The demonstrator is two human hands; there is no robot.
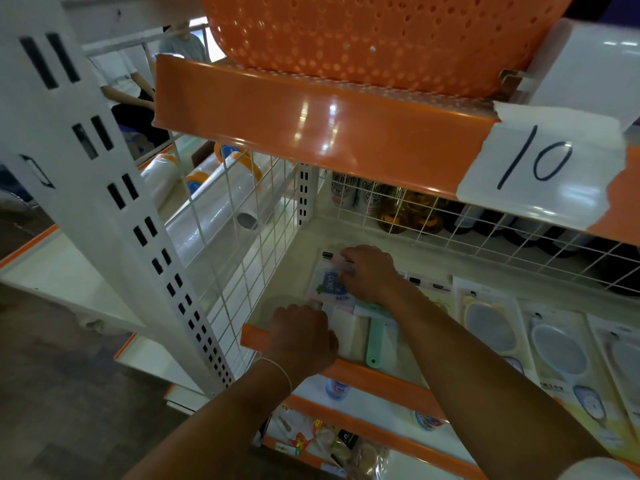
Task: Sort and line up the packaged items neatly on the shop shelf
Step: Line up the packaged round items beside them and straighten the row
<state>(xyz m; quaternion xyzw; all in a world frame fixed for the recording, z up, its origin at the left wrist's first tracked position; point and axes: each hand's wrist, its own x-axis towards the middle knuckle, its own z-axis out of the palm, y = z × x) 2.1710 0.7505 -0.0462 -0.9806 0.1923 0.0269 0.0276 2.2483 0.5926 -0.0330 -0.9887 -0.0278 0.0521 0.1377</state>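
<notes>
At the shelf's [294, 265] left end, beside the wire divider [249, 216], the left hand [301, 336] curls over the orange front lip, fingers pinching the near edge of a flat packaged item [343, 306] with a green handle. The right hand [369, 271] presses flat on the packet's far end. Rightward, more packets [491, 320] lie side by side along the shelf.

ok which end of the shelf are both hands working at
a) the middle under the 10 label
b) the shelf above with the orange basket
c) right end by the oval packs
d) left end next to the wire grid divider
d: the left hand and right hand rest on the package with the green handle, right beside the wire grid divider.
</notes>
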